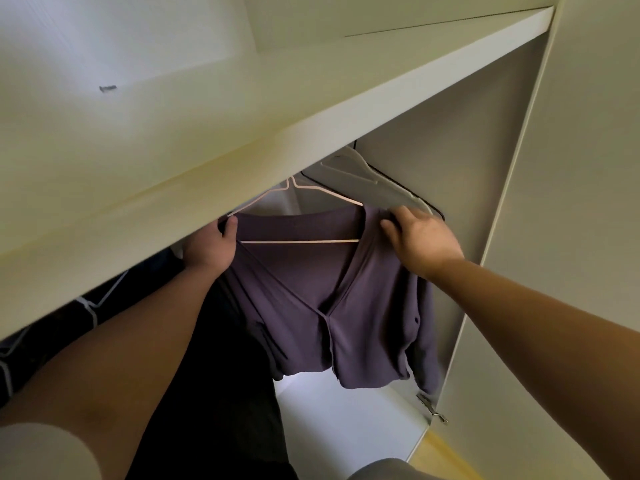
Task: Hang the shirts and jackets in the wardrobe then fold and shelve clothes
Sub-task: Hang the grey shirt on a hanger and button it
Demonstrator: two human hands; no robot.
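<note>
A soft, matte purple cardigan (311, 306) with a deep V-neck hangs on a thin, pale wire-like hanger (301, 241) inside the wardrobe, just under the smooth cream shelf board (242, 126). The left hand (211, 247) grips the garment's left shoulder, its thumb curled over the fabric at the hanger's end. The right hand (422, 240) pinches the right shoulder, its fingers bent down onto the cloth. Broad white plastic hangers (349, 164) sit just behind. A dark garment (214, 375) hangs beside the cardigan's left edge, above the flat white wardrobe floor (346, 420).
</note>
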